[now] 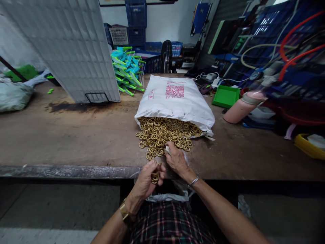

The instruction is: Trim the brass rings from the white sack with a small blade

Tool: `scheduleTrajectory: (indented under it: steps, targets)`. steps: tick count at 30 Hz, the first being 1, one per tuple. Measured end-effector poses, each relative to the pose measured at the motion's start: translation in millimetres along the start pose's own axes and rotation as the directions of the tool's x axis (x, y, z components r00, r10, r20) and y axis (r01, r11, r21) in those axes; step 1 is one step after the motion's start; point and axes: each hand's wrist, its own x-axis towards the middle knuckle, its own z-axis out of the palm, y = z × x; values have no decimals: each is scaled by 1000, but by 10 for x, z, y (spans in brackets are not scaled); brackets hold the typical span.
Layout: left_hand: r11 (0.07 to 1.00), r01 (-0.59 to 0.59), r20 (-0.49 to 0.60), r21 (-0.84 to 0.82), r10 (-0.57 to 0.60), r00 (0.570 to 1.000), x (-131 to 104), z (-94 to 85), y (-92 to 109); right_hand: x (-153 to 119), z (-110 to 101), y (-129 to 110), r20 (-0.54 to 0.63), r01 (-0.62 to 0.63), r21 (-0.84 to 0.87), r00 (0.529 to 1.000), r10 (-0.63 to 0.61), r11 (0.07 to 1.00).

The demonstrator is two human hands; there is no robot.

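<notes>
A white woven sack [175, 101] with red print lies on its side, its mouth toward me. Brass-coloured rings [158, 135] spill from it in a heap on the wooden table. My left hand [149, 176], with a gold watch at the wrist, is closed around several of these rings just past the table's front edge. At the near side of the heap is my right hand [177, 161], a bangle on its wrist. Its thumb and fingers are pinched near the rings, and a small pale thing shows at the fingertips; what it is, I cannot make out.
A tall grey ribbed panel [83, 54] stands on the table [63, 142] at the left, beside stacked green-and-blue parts [128, 71]. To the right are a green tray [225, 96], a pink bottle [242, 108] and a yellow tray [308, 147]. Blue crates [137, 20] are piled behind.
</notes>
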Motion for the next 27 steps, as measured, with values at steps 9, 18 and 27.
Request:
scheduleTrajectory:
  steps: [9,18,27]
  targets:
    - [985,66,9,-159,-66,998,-4,-105,48,194,49,-100,20,-29,-144,999,32,989]
    - [980,66,3,-186,-66,998,79,-188,59,124,-13,44,-5,-9,148,1000,10,989]
    - [995,-45,-80,94,52,995,103,-110,78,-112,-209,-39,210,-287,513,956,207,809]
